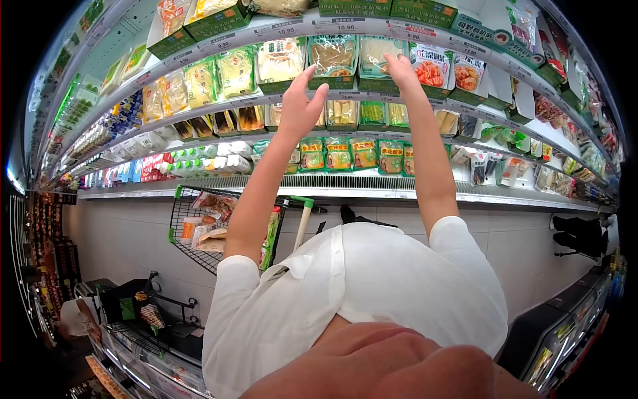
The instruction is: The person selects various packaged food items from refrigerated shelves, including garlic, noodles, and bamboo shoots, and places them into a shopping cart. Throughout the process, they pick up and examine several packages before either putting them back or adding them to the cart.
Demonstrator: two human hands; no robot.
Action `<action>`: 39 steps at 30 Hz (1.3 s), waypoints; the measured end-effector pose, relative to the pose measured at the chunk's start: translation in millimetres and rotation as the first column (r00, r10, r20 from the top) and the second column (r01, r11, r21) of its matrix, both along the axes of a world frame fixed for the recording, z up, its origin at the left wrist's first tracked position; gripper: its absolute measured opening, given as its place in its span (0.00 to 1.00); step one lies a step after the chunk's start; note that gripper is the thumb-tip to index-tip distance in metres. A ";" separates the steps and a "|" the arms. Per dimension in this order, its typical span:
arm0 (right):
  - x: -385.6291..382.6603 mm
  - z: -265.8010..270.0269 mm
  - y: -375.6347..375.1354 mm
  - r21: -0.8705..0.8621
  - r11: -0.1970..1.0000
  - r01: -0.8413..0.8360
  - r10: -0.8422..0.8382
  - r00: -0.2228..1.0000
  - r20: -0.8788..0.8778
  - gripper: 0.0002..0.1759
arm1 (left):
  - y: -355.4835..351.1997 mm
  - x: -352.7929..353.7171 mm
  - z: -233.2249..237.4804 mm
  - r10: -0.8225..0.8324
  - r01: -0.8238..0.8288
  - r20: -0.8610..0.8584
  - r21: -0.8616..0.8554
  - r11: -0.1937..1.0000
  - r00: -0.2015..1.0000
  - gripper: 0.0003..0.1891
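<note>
Both my arms reach forward to a middle shelf of a refrigerated display. My left hand (304,101) is open, thumb spread from the fingers, its fingertips at the left edge of a clear pack of brownish noodle-like food (333,54). My right hand (403,71) has its fingers stretched out and overlaps the right side of a pack with pale contents (380,56). To the left stands another pack of whitish food (282,61). Right of my right hand are red-and-white packs with orange-red food pictured on them (432,66).
A wire shopping cart (194,243) with several packed goods stands at my left, its green-ended handle (303,223) near my body. Lower shelves hold green-and-yellow packets (339,154). Another cart (133,332) and a person (78,318) are behind left; another person (585,236) stands far right.
</note>
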State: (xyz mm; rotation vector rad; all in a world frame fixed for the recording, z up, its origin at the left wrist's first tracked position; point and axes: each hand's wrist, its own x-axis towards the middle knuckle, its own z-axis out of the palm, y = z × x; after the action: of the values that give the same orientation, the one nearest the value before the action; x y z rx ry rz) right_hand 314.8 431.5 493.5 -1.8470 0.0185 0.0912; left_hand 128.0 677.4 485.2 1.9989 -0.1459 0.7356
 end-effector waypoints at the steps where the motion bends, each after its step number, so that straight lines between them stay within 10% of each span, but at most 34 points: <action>1: 4.7 3.2 0.8 -0.004 1.000 0.019 -0.019 0.999 -0.050 0.43 | -2.9 18.1 5.0 0.003 -0.004 -0.044 -0.025 1.000 0.999 0.35; 7: 50.5 -15.6 16.9 0.126 0.992 0.018 -0.002 0.992 -0.128 0.51 | 3.3 91.3 26.6 -0.048 0.023 -0.430 -0.062 0.998 0.901 0.51; 10: 94.5 -59.2 26.4 -0.276 0.929 0.245 -0.238 0.970 0.057 0.58 | 24.9 154.8 -22.8 -0.141 -0.027 -0.594 -0.265 0.964 0.792 0.41; 14: 66.2 -44.7 36.5 -0.625 0.725 0.288 -0.216 0.957 0.191 0.60 | 12.3 162.0 -6.3 -0.184 -0.040 -0.692 -0.294 0.955 0.698 0.53; 18: 51.9 -38.6 26.6 -0.438 0.815 0.380 -0.219 0.901 0.375 0.52 | -4.9 177.1 -2.9 -0.128 -0.060 -0.761 -0.215 0.975 0.636 0.69; 32: 47.0 -44.1 16.5 -0.340 0.940 0.044 0.098 0.915 0.392 0.32 | 2.1 181.4 -40.2 0.081 -0.172 -0.472 -0.153 0.973 0.878 0.68; 39: 30.2 -35.5 19.2 -0.369 0.925 0.091 0.081 0.901 0.425 0.24 | -8.8 154.9 -22.9 0.108 -0.209 -0.346 -0.271 0.940 0.932 0.51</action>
State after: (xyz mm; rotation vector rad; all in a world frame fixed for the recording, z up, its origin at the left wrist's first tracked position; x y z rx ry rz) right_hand 345.0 450.7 458.0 -2.2208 -0.2913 -0.3569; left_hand 282.9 668.6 462.4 1.8169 0.3155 0.4816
